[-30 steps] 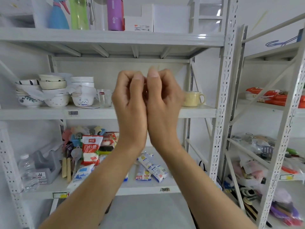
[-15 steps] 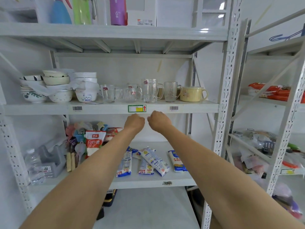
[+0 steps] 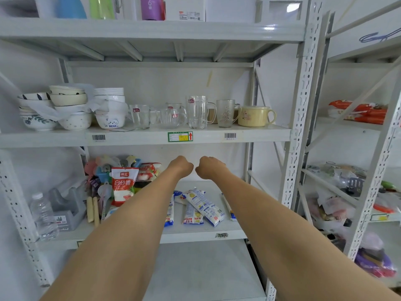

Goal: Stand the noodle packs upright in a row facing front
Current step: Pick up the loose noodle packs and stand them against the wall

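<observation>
Several long white-and-blue noodle packs lie flat on the lower shelf (image 3: 195, 234). One pack (image 3: 205, 206) lies at an angle, another (image 3: 192, 215) sits partly under it, one (image 3: 170, 210) is beside my left forearm, and one (image 3: 227, 207) is mostly hidden by my right forearm. My left hand (image 3: 181, 167) and my right hand (image 3: 208, 168) are both fists, side by side, stretched out above the packs and holding nothing.
A red-and-white sugar bag (image 3: 123, 184) stands left of the packs among utensils. A water bottle (image 3: 43, 216) and a grey holder (image 3: 66, 208) are at the far left. Glass mugs (image 3: 198, 112) and bowls (image 3: 69, 109) fill the shelf above. A second rack (image 3: 355, 185) stands at the right.
My two fists went from raised close in front of the camera to stretched out forward and lower, under the mug shelf. The view has tilted down slightly.
</observation>
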A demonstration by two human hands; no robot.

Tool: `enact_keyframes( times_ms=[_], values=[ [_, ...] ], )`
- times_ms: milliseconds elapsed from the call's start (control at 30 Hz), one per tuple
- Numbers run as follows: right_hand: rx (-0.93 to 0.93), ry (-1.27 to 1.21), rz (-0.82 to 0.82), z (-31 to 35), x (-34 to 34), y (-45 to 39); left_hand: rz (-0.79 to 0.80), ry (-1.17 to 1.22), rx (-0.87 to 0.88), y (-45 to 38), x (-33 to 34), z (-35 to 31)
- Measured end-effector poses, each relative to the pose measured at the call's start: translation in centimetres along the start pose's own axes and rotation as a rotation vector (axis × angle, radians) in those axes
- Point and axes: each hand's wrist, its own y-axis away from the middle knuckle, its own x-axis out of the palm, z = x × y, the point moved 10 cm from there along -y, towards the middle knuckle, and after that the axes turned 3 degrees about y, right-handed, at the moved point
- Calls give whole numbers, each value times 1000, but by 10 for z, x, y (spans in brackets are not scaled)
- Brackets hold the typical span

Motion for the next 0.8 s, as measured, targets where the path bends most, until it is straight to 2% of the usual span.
enact_keyframes(
  times_ms=[500,800],
  values=[
    [17,-29,39,2,45,-25,53,29,-73,-36,18,50],
    [36,-53,72,1,88,-44,131,126,-136,-59,42,94]
  ],
)
